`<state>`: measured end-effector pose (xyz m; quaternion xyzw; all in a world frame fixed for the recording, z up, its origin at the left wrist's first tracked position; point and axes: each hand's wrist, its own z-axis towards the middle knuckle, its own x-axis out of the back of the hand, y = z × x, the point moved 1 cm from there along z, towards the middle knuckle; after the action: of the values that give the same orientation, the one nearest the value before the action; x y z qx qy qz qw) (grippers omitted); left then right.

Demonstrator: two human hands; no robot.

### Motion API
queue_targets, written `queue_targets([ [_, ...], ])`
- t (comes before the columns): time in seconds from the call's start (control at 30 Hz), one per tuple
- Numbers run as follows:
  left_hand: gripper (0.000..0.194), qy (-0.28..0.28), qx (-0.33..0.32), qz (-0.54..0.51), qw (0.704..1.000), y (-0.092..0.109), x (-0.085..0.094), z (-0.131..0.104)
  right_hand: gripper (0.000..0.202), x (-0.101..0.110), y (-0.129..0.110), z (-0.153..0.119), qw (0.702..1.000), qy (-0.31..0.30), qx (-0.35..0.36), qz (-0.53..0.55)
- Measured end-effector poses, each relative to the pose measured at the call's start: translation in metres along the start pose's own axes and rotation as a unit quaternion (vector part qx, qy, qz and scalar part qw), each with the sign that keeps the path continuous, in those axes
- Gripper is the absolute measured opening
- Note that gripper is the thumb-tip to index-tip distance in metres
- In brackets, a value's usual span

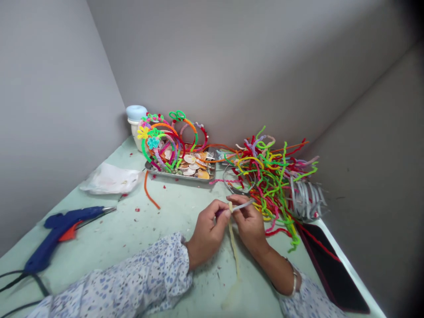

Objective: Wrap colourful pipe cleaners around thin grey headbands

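Note:
Close together over the middle of the table, both my hands are closed at the fingertips. My left hand (209,226) pinches a thin pale grey headband (243,206), most of which is hidden by the fingers; a bit of purple shows by the thumb. A pale yellow pipe cleaner (234,247) crosses the band between my hands and hangs down toward the table's near edge. My right hand (249,224) pinches where the yellow pipe cleaner meets the band. Its fingertips are partly hidden.
A tangled heap of coloured pipe cleaners (271,172) lies beyond my right hand, beside stacked grey headbands (308,199). A metal tray (180,176) bears shells and wrapped headbands (165,145). At left are a blue glue gun (49,240) and white packet (111,179); at right, a dark flat object (331,269).

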<state>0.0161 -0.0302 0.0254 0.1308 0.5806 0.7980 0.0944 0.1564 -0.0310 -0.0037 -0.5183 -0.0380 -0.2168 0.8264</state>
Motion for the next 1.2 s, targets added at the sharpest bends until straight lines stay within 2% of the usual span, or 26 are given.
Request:
queue_targets([
  [0.1,0.012,0.045,-0.039,0.028,0.998,0.0,0.005,0.004,0.022,0.002,0.001,-0.003,0.999,0.006,0.007,-0.034],
  [0.2,0.01,0.066,-0.082,0.093,0.99,-0.003,0.009,0.007,0.011,0.01,-0.005,-0.004,0.99,0.073,0.097,-0.077],
  [0.3,0.008,0.053,-0.137,0.163,0.976,-0.008,0.011,0.007,0.012,0.02,-0.019,0.002,0.968,0.102,0.189,-0.128],
  [0.43,0.009,0.031,-0.199,0.221,0.954,-0.01,0.012,0.007,0.012,0.028,-0.038,0.018,0.952,0.003,0.21,-0.225],
  [0.53,0.009,0.012,-0.227,0.25,0.941,-0.01,0.011,0.007,0.018,0.031,-0.049,0.025,0.949,-0.066,0.177,-0.253],
  [0.63,0.008,-0.007,-0.243,0.273,0.931,-0.01,0.01,0.006,0.032,0.032,-0.054,0.027,0.953,-0.146,0.108,-0.244],
  [0.73,0.01,-0.02,-0.257,0.288,0.922,-0.01,0.008,0.004,0.039,0.033,-0.057,0.026,0.95,-0.19,0.06,-0.242],
  [0.9,0.018,-0.043,-0.281,0.325,0.902,-0.012,0.007,0.001,0.038,0.035,-0.056,0.025,0.936,-0.193,0.041,-0.293],
  [1.0,0.023,-0.048,-0.3,0.346,0.888,-0.012,0.006,0.0,0.037,0.034,-0.057,0.025,0.942,-0.205,0.024,-0.265],
  [1.07,0.025,-0.049,-0.313,0.356,0.879,-0.011,0.006,-0.001,0.032,0.034,-0.058,0.025,0.956,-0.206,-0.014,-0.209],
  [1.2,0.022,-0.052,-0.301,0.369,0.878,-0.01,0.005,-0.001,0.024,0.033,-0.056,0.025,0.967,-0.179,-0.15,-0.097],
])
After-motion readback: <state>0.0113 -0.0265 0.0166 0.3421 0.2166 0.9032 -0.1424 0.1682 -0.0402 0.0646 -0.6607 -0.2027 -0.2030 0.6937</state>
